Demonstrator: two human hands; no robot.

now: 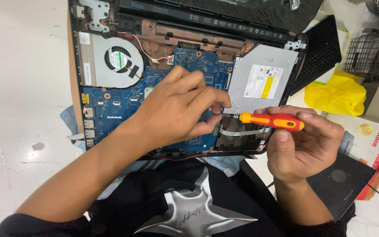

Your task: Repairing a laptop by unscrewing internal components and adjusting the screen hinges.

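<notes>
An opened laptop base (77, 94) lies on my lap, showing a blue circuit board (119, 103), a round fan (119, 59) and a silver optical drive (262, 79). My left hand (178, 107) rests on the board, fingertips pinched at the screwdriver's metal tip. My right hand (301, 142) grips the red and orange handle of a small screwdriver (270, 120), held level and pointing left at the board's right edge. A flat white ribbon cable (242, 131) lies just under the shaft.
The laptop's black lid (224, 11) lies open beyond the base. A black keyboard panel (323, 48), a yellow bag (336, 94), a white and red box (373, 136), a black panel (341, 182) and a wire basket (369, 52) crowd the right. White floor (18, 87) spreads left.
</notes>
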